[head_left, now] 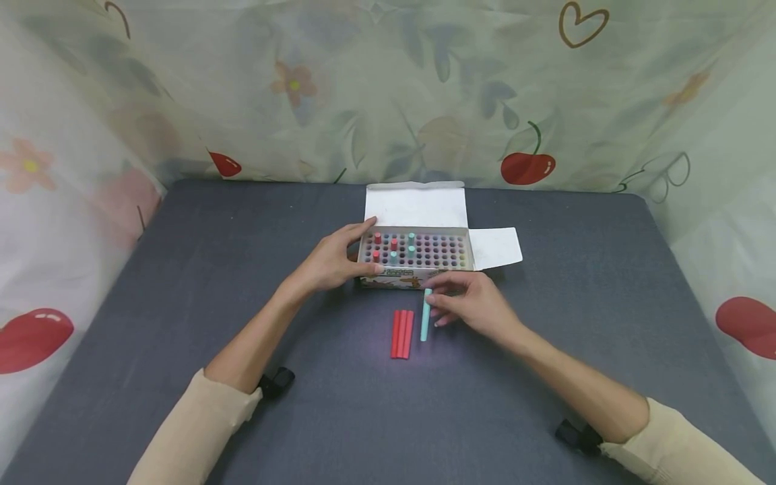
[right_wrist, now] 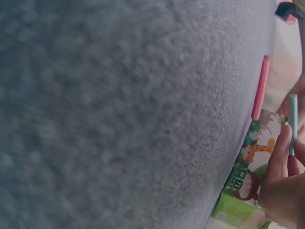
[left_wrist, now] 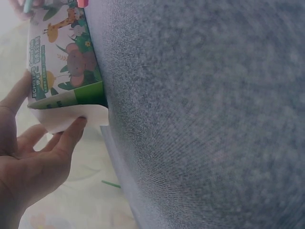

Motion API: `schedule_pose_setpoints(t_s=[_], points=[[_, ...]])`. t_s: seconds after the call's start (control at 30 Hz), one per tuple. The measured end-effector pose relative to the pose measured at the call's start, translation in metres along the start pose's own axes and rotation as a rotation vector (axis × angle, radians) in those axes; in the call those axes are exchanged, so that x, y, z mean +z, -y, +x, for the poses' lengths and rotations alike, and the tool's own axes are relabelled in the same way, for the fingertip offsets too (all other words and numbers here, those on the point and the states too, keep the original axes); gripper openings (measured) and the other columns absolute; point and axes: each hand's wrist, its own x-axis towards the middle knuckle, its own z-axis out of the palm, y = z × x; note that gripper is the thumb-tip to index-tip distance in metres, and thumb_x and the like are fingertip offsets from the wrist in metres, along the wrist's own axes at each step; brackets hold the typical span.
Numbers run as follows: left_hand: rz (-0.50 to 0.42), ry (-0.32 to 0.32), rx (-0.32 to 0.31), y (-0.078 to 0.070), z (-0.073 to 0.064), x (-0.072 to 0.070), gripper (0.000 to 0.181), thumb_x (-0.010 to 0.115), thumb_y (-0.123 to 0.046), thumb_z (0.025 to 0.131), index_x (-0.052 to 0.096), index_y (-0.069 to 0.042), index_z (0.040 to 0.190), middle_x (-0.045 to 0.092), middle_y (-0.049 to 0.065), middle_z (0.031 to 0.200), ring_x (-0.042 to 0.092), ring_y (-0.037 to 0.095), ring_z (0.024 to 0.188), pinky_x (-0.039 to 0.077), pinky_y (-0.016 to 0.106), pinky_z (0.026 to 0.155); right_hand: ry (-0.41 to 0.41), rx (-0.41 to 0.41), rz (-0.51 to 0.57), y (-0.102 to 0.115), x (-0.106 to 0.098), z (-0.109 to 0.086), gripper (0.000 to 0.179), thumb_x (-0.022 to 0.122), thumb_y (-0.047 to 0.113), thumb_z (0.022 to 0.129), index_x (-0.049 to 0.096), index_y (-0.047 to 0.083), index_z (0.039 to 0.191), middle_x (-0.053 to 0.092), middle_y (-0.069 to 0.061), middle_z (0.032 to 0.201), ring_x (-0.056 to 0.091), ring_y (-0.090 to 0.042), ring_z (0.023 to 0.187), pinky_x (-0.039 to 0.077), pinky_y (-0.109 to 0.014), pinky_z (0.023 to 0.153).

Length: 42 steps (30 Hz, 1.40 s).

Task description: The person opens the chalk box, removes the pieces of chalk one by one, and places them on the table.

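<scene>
A white-lidded cardboard box [head_left: 394, 279] stands in the middle of the table, printed with cartoon animals. Inside it, a perforated rack holds several red and mint-green chalk sticks [head_left: 411, 250] upright in its holes. My left hand [head_left: 330, 259] grips the box's left end, thumb at the front and fingers toward the back. Just in front of the box, my right hand [head_left: 473, 303] pinches a mint-green chalk stick [head_left: 426, 320] between thumb and fingers. To its left, red chalk sticks [head_left: 402, 335] lie side by side. In the right wrist view, the held green stick [right_wrist: 293, 119] shows beside the box.
The box's lid [head_left: 416, 205] is folded back, and a side flap [head_left: 497, 247] sticks out to the right. A dark grey cloth [head_left: 273, 222] covers the table. Patterned curtains [head_left: 388, 87] hang behind and at both sides.
</scene>
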Motion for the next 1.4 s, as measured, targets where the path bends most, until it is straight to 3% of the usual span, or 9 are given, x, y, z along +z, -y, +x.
schedule_pose_setpoints(t_s=[0.77, 1.4], points=[[-0.007, -0.011, -0.001, 0.0, 0.001, 0.001, 0.09, 0.08, -0.026, 0.086, 0.027, -0.023, 0.159, 0.035, 0.012, 0.154, 0.052, 0.025, 0.124, 0.048, 0.04, 0.1, 0.037, 0.14, 0.067, -0.019, 0.007, 0.005, 0.028, 0.071, -0.002, 0.089, 0.065, -0.008, 0.116, 0.07, -0.017, 0.092, 0.073, -0.026, 0.078, 0.059, -0.044, 0.072], [-0.002, -0.019, -0.008, 0.001, 0.001, 0.002, 0.091, 0.081, -0.028, 0.085, 0.027, -0.024, 0.159, 0.036, 0.012, 0.154, 0.051, 0.024, 0.122, 0.046, 0.041, 0.101, 0.046, 0.152, 0.017, -0.032, 0.009, 0.01, 0.02, 0.073, -0.001, 0.087, 0.069, -0.01, 0.105, 0.073, -0.019, 0.089, 0.074, -0.024, 0.076, 0.059, -0.038, 0.069]])
